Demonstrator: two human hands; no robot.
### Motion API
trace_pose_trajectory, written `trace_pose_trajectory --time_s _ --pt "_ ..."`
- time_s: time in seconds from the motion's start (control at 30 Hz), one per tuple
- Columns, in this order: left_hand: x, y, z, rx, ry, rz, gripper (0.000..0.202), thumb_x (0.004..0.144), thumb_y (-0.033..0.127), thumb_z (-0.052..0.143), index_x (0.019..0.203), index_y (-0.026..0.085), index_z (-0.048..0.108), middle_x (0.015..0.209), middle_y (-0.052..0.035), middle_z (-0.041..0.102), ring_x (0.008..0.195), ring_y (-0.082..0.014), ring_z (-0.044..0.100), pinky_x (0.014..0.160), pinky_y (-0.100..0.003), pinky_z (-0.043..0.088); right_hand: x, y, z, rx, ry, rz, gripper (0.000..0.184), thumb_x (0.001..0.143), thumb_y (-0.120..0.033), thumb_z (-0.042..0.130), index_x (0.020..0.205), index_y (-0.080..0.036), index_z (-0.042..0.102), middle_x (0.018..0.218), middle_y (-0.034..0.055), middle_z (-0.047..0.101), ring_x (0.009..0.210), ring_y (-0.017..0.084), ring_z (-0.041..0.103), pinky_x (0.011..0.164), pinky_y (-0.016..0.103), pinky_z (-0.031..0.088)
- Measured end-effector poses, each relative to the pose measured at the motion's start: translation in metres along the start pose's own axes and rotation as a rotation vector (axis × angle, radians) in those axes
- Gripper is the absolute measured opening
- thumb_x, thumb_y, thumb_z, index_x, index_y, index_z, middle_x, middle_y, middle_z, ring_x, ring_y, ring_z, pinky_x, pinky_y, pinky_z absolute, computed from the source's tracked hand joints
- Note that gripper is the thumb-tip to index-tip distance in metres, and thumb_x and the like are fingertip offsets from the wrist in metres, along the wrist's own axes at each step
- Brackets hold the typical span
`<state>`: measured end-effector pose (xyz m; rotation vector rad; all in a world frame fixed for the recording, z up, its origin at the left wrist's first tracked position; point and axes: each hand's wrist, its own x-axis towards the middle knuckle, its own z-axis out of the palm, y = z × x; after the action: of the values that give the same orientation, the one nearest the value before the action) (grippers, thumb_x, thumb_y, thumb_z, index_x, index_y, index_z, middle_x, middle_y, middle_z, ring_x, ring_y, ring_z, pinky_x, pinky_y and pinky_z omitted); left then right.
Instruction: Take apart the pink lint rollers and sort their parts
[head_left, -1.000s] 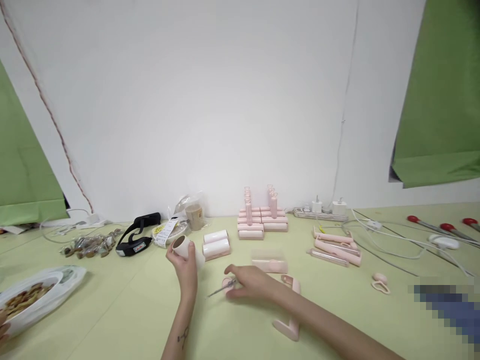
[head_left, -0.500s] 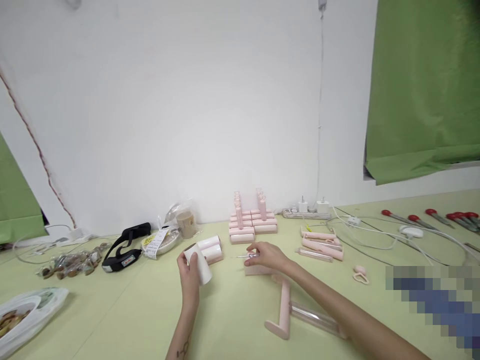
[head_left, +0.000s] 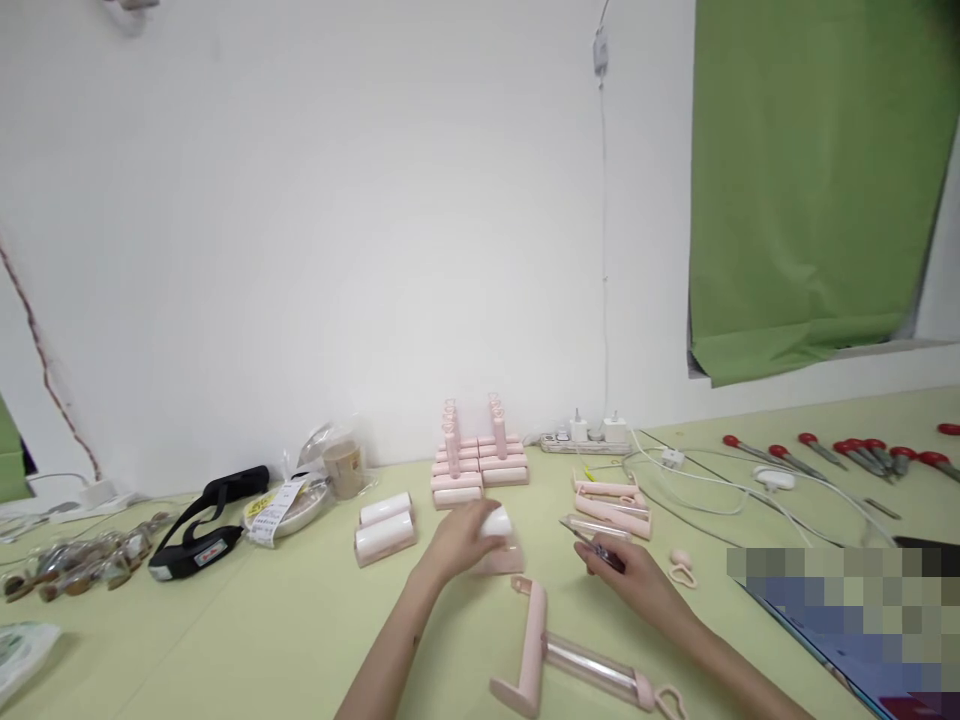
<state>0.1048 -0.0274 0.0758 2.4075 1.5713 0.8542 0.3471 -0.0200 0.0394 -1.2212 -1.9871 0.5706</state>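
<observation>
My left hand (head_left: 461, 540) is closed around a white roll (head_left: 496, 521). The roll is over a pale pink holder (head_left: 506, 560) on the table; my fingers hide how far it sits inside. My right hand (head_left: 626, 575) grips a thin pointed tool with a clear handle (head_left: 609, 558), like a small screwdriver, its tip towards the upper left. Between my forearms lies a pink lint-roller frame (head_left: 534, 635) with a clear tube handle (head_left: 592, 665). Two white rolls (head_left: 385, 538) in pink holders lie to the left of my left hand.
Stacked pink rollers (head_left: 480, 470) stand by the wall. More pink parts (head_left: 613, 510) and a heart-shaped loop (head_left: 681, 573) lie at right, near white cables (head_left: 720, 470) and red-handled tools (head_left: 795, 462). At left are a black strap (head_left: 199, 550), a bagged bowl (head_left: 289, 510) and small bagged items (head_left: 90, 560).
My left hand has carried the white roll rightward onto the pink holder. My right hand has moved away to the right with the tool. The whole view has shifted.
</observation>
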Motion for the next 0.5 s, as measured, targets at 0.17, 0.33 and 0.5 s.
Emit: trace_pose_trajectory --time_s 0.17,0.33,0.5 --pt "0.007 0.001 0.014 0.077 -0.098 0.094 0.047 0.057 0.041 0.066 0.099 0.022 0.057 0.101 -0.0084 0.058 0.096 -0.0293 0.051 0.085 -0.042 0.036 -0.011 -0.003 0.004 0.067 -0.046 0.020 0.041 0.079 -0.051 0.038 0.054 -0.019 0.041 0.050 -0.0044 0.034 0.049 0.011 0.034 0.046 0.022 0.025" --pt "-0.006 -0.007 0.006 0.014 0.106 0.055 0.049 0.066 0.041 0.059 0.112 0.025 0.048 0.114 -0.0053 0.051 0.111 -0.0261 0.039 0.098 -0.043 0.021 -0.015 -0.011 0.008 0.088 -0.117 -0.016 0.040 0.078 -0.048 0.041 0.052 -0.019 0.036 0.050 -0.0052 0.029 0.049 0.010 0.029 0.046 0.021 0.022" --pt "-0.027 -0.033 0.021 -0.275 0.226 -0.234 0.041 0.081 0.041 0.038 0.115 0.018 0.042 0.116 -0.0113 0.049 0.107 -0.0228 0.045 0.090 -0.038 0.034 -0.020 -0.011 0.014 0.085 -0.162 -0.021 0.036 0.078 -0.044 0.042 0.053 -0.018 0.036 0.051 -0.0053 0.031 0.051 0.010 0.031 0.047 0.021 0.023"
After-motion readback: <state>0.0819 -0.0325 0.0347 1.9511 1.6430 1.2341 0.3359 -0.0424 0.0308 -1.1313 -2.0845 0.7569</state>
